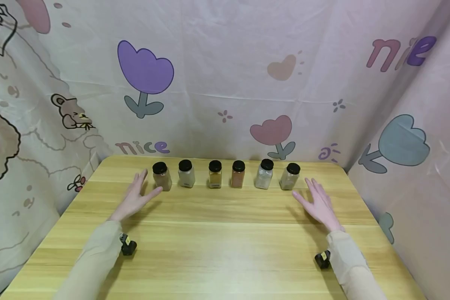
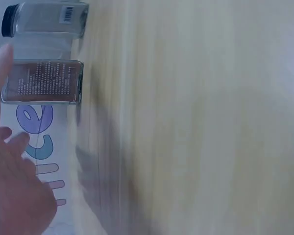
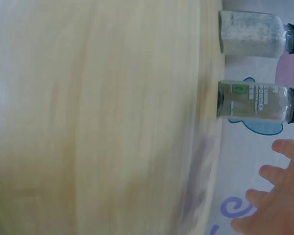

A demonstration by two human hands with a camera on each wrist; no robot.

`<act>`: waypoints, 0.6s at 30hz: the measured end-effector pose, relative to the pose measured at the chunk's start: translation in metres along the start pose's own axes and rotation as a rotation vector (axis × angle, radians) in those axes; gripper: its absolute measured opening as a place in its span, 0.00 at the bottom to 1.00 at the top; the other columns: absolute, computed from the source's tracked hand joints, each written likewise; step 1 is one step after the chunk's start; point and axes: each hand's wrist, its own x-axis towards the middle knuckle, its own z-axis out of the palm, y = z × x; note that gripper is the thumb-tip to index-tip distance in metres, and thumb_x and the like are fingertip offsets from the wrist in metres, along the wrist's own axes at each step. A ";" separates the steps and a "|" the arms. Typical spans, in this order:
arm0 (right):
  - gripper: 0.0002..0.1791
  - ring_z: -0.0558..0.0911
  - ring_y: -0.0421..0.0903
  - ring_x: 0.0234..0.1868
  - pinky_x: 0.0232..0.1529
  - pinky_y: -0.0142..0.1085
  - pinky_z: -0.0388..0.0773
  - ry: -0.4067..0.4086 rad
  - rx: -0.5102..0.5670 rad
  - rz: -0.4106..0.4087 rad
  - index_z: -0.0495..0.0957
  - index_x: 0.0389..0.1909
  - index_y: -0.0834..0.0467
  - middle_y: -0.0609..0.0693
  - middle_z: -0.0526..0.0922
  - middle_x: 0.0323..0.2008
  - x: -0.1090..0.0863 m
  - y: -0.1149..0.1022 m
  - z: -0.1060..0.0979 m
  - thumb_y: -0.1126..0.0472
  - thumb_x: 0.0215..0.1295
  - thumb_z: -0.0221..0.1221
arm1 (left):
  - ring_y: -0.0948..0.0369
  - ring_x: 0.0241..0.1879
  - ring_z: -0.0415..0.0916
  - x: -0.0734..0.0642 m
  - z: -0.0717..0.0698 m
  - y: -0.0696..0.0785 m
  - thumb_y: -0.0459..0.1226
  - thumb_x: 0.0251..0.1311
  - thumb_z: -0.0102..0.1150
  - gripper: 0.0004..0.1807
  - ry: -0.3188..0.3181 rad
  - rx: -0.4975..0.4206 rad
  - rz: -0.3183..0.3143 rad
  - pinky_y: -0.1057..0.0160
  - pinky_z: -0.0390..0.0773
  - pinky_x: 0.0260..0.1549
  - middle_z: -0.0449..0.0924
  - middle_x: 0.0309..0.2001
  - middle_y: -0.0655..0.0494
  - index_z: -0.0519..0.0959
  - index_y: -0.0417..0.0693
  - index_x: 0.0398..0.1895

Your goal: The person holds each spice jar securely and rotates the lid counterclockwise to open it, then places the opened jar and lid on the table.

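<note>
Several glass spice jars with black lids stand upright in a row. The leftmost, a brown spice jar (image 1: pixel 162 179), is nearest to my left hand (image 1: pixel 136 198), whose fingers are spread with nothing in them. From there rightward come a pale grey jar (image 1: pixel 186 177), a yellow jar (image 1: pixel 215 178), a reddish-orange jar (image 1: pixel 238 178) and a white jar (image 1: pixel 263 178). At the right end is a greyish-brown jar (image 1: pixel 289 179), with green and white print in the right wrist view. Beside it my right hand (image 1: pixel 320 206) hovers, fingers spread, holding nothing.
The jars stand near the back edge of a light wooden table (image 1: pixel 217 250). Behind it hangs a pale printed curtain (image 1: pixel 210 62), with more of the cloth at both sides. A small black camera (image 1: pixel 128 245) sits at the left wrist, another camera (image 1: pixel 323 259) at the right.
</note>
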 end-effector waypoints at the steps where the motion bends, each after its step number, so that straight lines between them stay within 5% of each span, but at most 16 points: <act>1: 0.49 0.43 0.74 0.78 0.74 0.74 0.38 -0.001 0.026 -0.007 0.44 0.81 0.59 0.69 0.41 0.80 0.000 -0.001 0.000 0.34 0.72 0.50 | 0.36 0.79 0.22 0.001 0.000 0.000 0.57 0.68 0.56 0.56 -0.015 -0.056 0.008 0.23 0.34 0.71 0.23 0.81 0.43 0.27 0.55 0.81; 6: 0.47 0.43 0.72 0.79 0.75 0.73 0.39 -0.026 0.145 -0.007 0.44 0.80 0.61 0.69 0.40 0.80 0.001 -0.005 0.000 0.37 0.73 0.50 | 0.35 0.80 0.31 0.009 0.002 -0.001 0.47 0.67 0.63 0.58 -0.050 -0.239 0.052 0.26 0.43 0.73 0.26 0.83 0.47 0.26 0.55 0.81; 18: 0.43 0.46 0.69 0.79 0.78 0.68 0.43 -0.033 0.298 0.004 0.48 0.79 0.63 0.69 0.44 0.79 0.002 -0.010 0.005 0.42 0.75 0.51 | 0.35 0.80 0.32 0.033 0.010 -0.003 0.39 0.68 0.63 0.53 -0.059 -0.431 0.019 0.33 0.39 0.78 0.32 0.81 0.38 0.35 0.45 0.82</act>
